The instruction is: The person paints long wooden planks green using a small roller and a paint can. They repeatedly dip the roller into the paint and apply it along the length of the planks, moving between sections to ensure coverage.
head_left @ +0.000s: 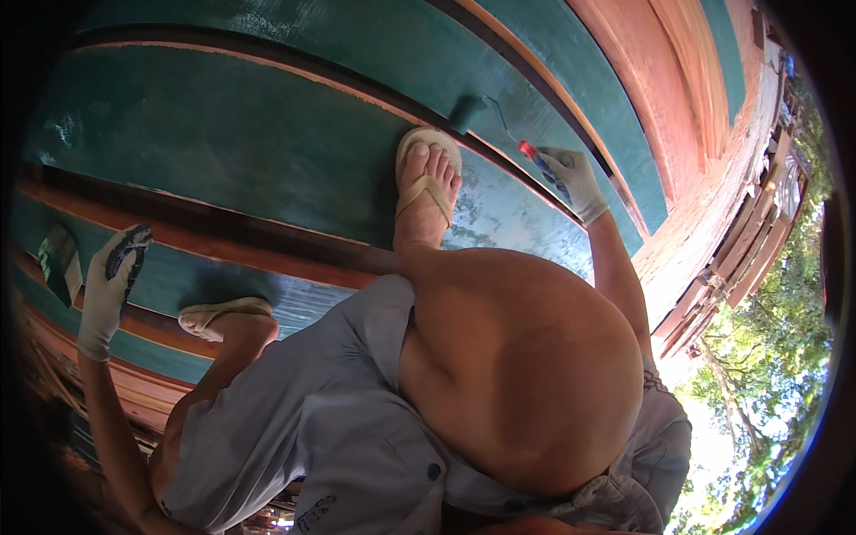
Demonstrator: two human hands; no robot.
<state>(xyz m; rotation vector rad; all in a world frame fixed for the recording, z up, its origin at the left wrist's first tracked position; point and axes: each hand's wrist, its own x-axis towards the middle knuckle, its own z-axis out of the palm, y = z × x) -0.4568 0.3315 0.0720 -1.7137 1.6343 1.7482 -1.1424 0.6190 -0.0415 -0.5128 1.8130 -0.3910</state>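
Observation:
My right hand [571, 181], in a white work glove with a dark palm, is closed round the red handle of a small paint roller [528, 150]. Its thin wire frame reaches left to a dark roller head [467, 114], resting on or just above a green-painted board [499, 192]. At the far left, my left hand [109, 290], gloved alike, has its fingers curled. Right beside it is a flat, green-smeared piece with a pale edge [61, 266]; the join between hand and piece is hidden.
Long green-painted boards [223, 134] lie side by side with dark gaps and reddish bare edges between them. My sandalled feet [428, 183] stand on them. Bare reddish planks [637, 80] lie at the upper right. Stacked timber [749, 241] and trees [758, 383] show at right.

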